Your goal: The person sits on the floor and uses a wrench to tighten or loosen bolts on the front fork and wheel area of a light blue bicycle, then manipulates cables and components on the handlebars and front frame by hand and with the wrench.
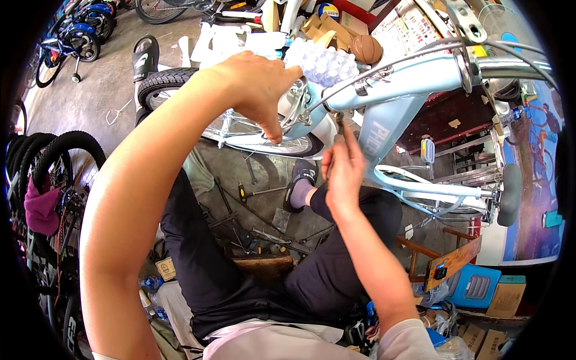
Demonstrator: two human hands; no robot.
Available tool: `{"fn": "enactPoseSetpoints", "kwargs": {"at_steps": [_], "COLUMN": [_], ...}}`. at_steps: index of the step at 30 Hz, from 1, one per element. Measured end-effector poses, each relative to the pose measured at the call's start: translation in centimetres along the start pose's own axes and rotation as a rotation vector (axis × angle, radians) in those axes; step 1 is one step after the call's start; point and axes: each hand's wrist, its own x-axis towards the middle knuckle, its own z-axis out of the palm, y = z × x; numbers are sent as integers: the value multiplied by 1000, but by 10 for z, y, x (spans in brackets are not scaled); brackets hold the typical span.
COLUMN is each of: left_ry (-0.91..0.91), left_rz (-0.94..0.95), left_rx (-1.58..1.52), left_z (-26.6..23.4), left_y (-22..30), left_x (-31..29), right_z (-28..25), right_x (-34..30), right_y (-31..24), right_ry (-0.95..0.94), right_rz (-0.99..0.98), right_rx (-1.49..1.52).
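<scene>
A light blue bicycle (393, 117) is tipped over in front of me, its front wheel (252, 135) to the left and its saddle (510, 195) to the right. My left hand (255, 90) arches beside the front brake caliper (295, 99), thumb and fingers spread apart; contact with the fork is hard to judge. Closed around a wrench (340, 128) is my right hand (348, 171), slightly blurred. The wrench's head lies at the lower end of the head tube, beside the fork (309, 114). My palm hides much of its handle.
On the floor between my legs lie a screwdriver (258, 192) and several metal tools. Bicycles with black tyres (66, 156) crowd the left side. A small wooden stool (450, 264) and a blue plastic case (474, 285) are at right. Bubble wrap (321, 63) and a basketball (366, 49) lie beyond the bicycle.
</scene>
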Motion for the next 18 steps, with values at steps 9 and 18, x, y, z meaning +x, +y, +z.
{"fn": "enactPoseSetpoints", "kwargs": {"at_steps": [9,18], "left_ry": [28,57], "left_rz": [7,24], "left_rx": [2,32], "left_z": [3,8], "left_y": [-2,-8], "left_x": [0,0], "right_z": [39,31], "right_x": [-1,1], "right_y": [33,24], "right_ry": [-16,-136], "right_rz": [-258,-258], "right_rx": [-143,-189]}}
